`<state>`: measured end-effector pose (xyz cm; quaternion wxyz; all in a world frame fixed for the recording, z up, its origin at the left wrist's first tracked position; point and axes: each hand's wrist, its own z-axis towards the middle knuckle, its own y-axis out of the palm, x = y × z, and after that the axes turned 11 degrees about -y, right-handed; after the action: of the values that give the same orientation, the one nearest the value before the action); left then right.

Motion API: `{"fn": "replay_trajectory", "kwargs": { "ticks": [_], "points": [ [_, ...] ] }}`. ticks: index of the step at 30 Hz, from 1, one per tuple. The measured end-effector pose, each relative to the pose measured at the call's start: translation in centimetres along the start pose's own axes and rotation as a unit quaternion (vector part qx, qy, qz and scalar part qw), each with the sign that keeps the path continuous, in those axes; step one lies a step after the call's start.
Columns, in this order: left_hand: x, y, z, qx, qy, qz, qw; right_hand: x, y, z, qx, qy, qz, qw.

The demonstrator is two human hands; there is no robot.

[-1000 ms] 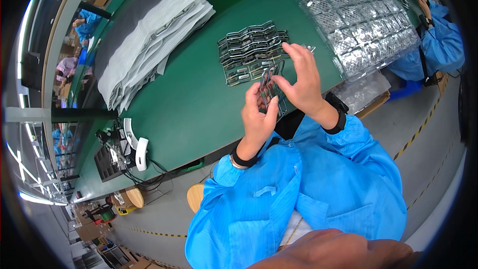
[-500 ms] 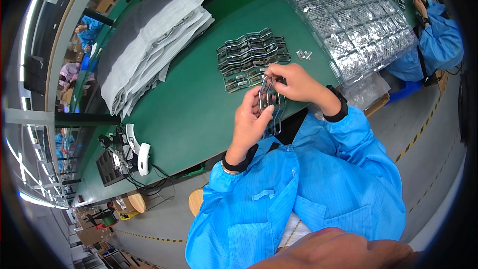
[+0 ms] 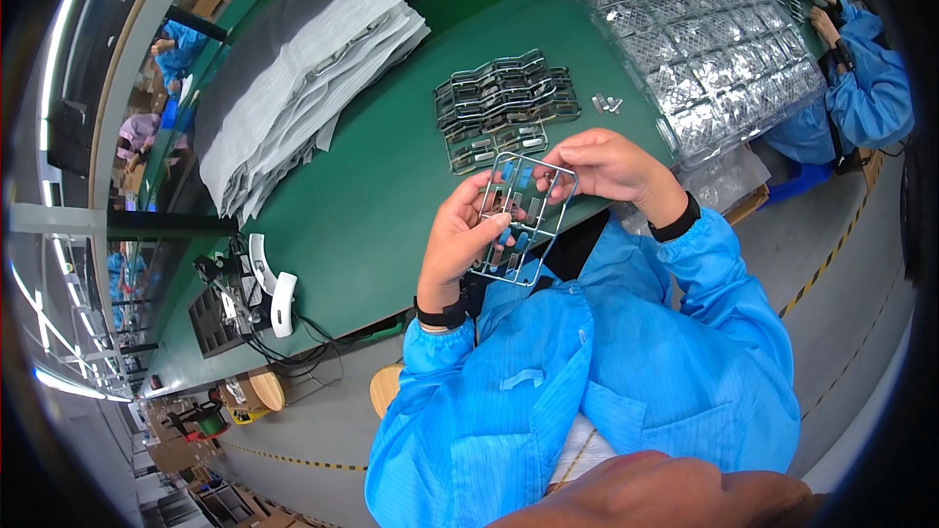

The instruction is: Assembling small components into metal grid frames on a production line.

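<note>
A rectangular metal wire frame (image 3: 537,281) with several small metal pieces inside it is held up over the table's near edge. My left hand (image 3: 458,240) grips its left side, thumb across the front and fingers behind. At the frame's upper right corner, the curled fingers of my right hand (image 3: 611,174) meet the wire; their tips are partly hidden. Just beyond my hands, a stack of similar wire frames (image 3: 504,98) lies on the green table (image 3: 391,205). A few small silver metal pieces (image 3: 606,104) rest to the right of that stack.
A tall pile of white and grey sheets (image 3: 303,88) stands at the left. Clear plastic trays (image 3: 704,49) fill the far right. A white curved device (image 3: 282,303) with cables sits at the table's left end. A co-worker's blue sleeve (image 3: 871,83) shows at right.
The wire frame has turned from edge-on to face me. My left hand has shifted left a little, and my right hand has moved right and loosened its fingers.
</note>
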<state>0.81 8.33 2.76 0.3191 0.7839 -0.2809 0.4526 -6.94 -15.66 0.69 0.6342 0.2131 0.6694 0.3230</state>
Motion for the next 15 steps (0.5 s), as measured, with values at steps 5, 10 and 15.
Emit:
{"fn": "replay_trajectory", "kwargs": {
  "ticks": [5,10,15],
  "points": [
    [0.3,-0.8,-0.7,-0.067,-0.026,0.037,0.997,1.5,-0.2,-0.7,-0.017,0.046,0.018,0.999],
    [0.5,-0.7,-1.6,-0.085,-0.048,0.046,0.994,0.7,0.9,-1.0,-0.064,0.039,-0.17,0.983],
    [0.6,-1.1,-2.0,-0.149,-0.055,0.188,0.969,-0.3,1.8,-1.5,-0.155,0.027,-0.35,0.923]
  ]
}}
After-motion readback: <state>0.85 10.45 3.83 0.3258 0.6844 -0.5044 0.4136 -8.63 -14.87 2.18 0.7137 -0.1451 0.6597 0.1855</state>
